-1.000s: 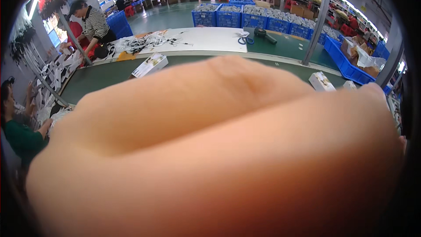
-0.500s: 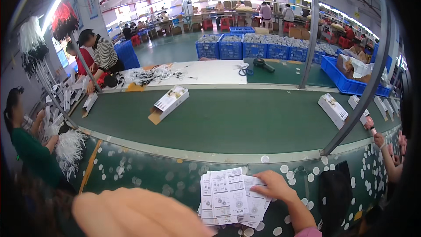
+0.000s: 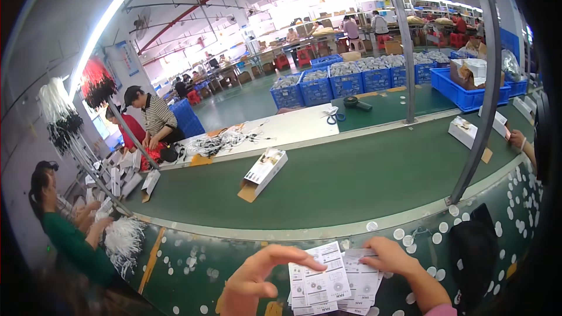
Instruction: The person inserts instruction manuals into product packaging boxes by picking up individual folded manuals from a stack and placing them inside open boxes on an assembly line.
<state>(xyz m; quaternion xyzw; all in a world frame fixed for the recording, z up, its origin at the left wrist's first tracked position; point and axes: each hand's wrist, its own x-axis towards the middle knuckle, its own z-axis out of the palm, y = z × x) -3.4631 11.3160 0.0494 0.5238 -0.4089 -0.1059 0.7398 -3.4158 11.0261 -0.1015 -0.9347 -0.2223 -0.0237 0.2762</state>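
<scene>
A stack of printed white instruction leaflets (image 3: 324, 284) lies fanned out on the green bench close in front of me. My left hand (image 3: 257, 278) is at the stack's left side, fingers stretched out and thumb apart. Its index fingertip reaches over the top leaflet; whether it touches the paper I cannot tell. At the stack's right side my right hand (image 3: 395, 257) grips the rear leaflets, its thumb lying on top of them.
Beyond the bench runs a green conveyor belt (image 3: 351, 169) carrying an open white carton (image 3: 265, 169) and more cartons at right. A black bag (image 3: 473, 251) lies to my right. Metal posts (image 3: 474, 152) stand along the belt. Co-workers are at left; a co-worker's hand (image 3: 518, 139) shows at right.
My left hand has come from a blur close to the camera to the leaflets. The view has tilted and turned left. The nearest carton has moved right along the belt.
</scene>
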